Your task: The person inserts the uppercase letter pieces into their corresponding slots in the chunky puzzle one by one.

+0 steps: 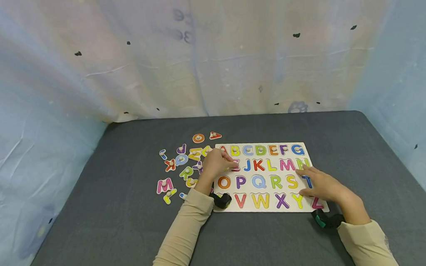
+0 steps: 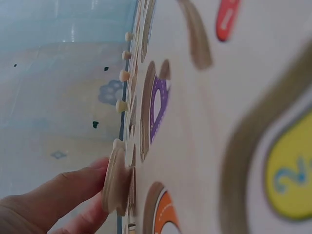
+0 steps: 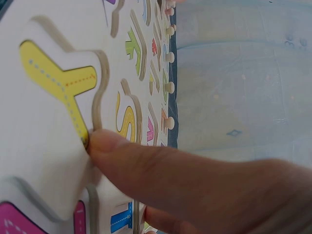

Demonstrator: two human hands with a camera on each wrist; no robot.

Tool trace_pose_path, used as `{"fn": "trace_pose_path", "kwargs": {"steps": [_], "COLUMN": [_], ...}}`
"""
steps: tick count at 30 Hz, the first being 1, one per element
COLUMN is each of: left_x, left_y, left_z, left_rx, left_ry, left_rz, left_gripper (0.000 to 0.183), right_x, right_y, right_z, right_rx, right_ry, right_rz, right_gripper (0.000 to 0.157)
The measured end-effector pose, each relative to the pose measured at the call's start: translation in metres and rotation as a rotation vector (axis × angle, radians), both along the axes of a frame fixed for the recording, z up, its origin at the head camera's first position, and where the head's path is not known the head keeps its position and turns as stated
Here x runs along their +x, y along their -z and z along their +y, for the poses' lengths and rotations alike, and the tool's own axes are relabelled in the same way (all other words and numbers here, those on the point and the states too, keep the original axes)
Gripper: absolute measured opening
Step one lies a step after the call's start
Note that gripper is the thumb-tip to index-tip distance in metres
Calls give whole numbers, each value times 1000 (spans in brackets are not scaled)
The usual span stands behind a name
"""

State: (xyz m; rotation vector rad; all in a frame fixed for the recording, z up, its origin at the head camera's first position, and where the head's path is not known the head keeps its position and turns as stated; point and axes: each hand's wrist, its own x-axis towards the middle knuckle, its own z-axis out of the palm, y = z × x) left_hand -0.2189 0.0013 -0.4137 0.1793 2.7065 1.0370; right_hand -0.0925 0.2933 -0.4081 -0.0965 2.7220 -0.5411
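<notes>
The left hand [image 1: 217, 165] pinches a wooden letter piece [image 2: 114, 180] between thumb and fingers, over the left part of the alphabet puzzle board [image 1: 249, 212], beside the blue J recess [image 1: 247, 165] in the second row; which letter it is I cannot tell, since the left wrist view shows it edge-on and the fingers partly cover it in the head view. Seen edge-on, the piece has its long axis running roughly along the board's surface, its flat sides nearly parallel to the board. The board lies flat on the grey table [image 1: 131, 239], its long axis running left to right across the person's front, letter tops pointing away from the person. The right hand [image 1: 324, 185] grasps nothing; its fingers are spread over the board's right side, the thumb at the foot of the yellow Y recess [image 3: 61, 85]. Knobbed pieces from B [image 1: 235, 150] to G [image 1: 297, 149] sit in the top row. Left of the board lie loose letters, among them a pink M [image 1: 164, 185] and a yellow L [image 1: 170, 196], the L slanting diagonally
</notes>
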Motion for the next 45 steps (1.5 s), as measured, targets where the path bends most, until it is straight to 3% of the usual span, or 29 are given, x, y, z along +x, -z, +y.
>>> {"fn": "trace_pose_path", "kwargs": {"steps": [13,19,31,39,45], "left_x": [-1,-10,-30,-21,-17], "left_y": [3,5,-6,-24,-30], "left_z": [-3,-12,-56,-92,-128], "left_rx": [8,61,183,185,181], "left_ry": [25,98,190,162,174], "left_rz": [-13,28,61,69,73], "left_gripper": [17,16,25,25,26], "right_x": [0,0,-1,0,1], "right_y": [2,2,4,2,-1], "right_z": [0,0,1,-1,-1], "right_rx": [1,4,-1,-11,-22], "right_ry": [11,7,-7,-2,-8], "right_rz": [10,16,19,16,17], "right_gripper": [80,80,79,79,78]}}
